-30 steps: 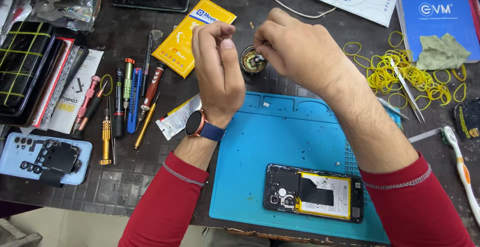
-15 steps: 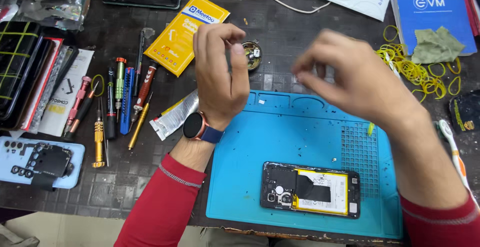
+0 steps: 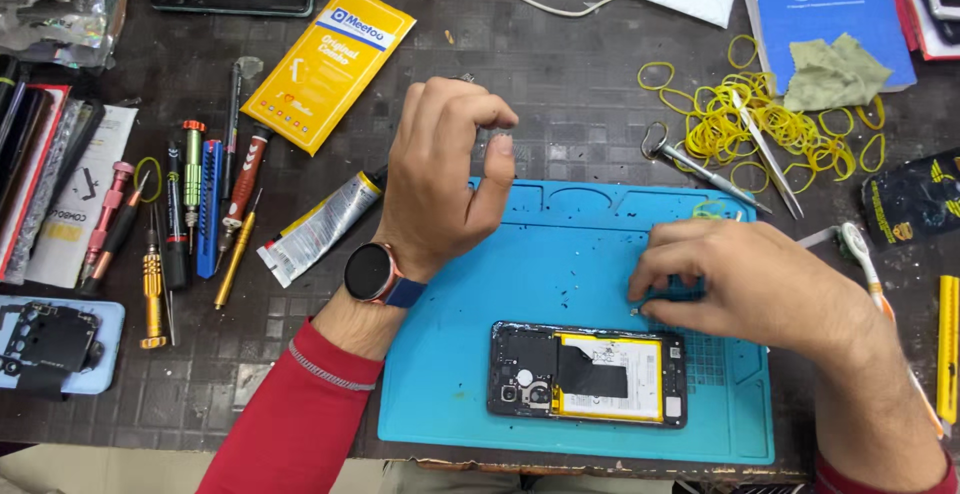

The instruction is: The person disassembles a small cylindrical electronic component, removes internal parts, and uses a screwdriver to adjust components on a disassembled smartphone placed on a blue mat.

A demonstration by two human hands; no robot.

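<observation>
The right hand's (image 3: 745,279) grip is pinched nearly closed, fingertips pressed down on the blue mat (image 3: 560,254) around something too small to make out. Just near of those fingertips lies the opened phone (image 3: 588,373), back cover off, its yellow-edged battery and camera modules showing; hand and phone are close but apart. The left hand (image 3: 440,179) hovers raised above the mat's far left corner, thumb and forefinger curled toward each other with a small gap; whether they hold anything cannot be told. A smartwatch (image 3: 372,274) sits on that wrist above a red sleeve (image 3: 290,414). Left of the mat on the desk (image 3: 560,64) lie a glue tube (image 3: 318,229), a row of screwdrivers (image 3: 195,214) and a yellow packet (image 3: 328,62). Far right, tweezers (image 3: 765,152) rest on a heap of yellow rubber bands (image 3: 760,124).
</observation>
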